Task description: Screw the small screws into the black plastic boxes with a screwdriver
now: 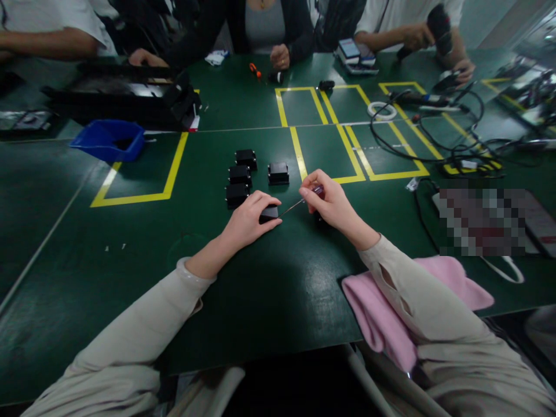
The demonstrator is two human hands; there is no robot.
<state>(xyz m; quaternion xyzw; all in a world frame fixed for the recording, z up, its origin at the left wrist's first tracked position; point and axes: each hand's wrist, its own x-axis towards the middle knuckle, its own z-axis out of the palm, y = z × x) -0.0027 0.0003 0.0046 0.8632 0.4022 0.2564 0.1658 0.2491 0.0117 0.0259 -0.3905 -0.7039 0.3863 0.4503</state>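
Note:
My left hand (251, 220) grips a small black box (269, 214) against the green table, thumb and fingers on its sides. In my right hand (326, 200) is a screwdriver (292, 207), held by its dark handle, its thin shaft pointing left with the tip at the box's right side. Another dark piece (319, 219) shows partly under my right hand. Just beyond my left hand, three similar black boxes (239, 175) stand in a column. A further black box (278, 172) sits apart, to their right.
A blue scoop-shaped bin (108, 141) and black trays (125, 95) are at the left. Yellow tape (325, 179) marks the table. Cables (408, 153), a partly blurred-out item (482, 223) and a pink cloth (382, 313) lie right. Several people sit opposite; one holds a dark tool (439, 29).

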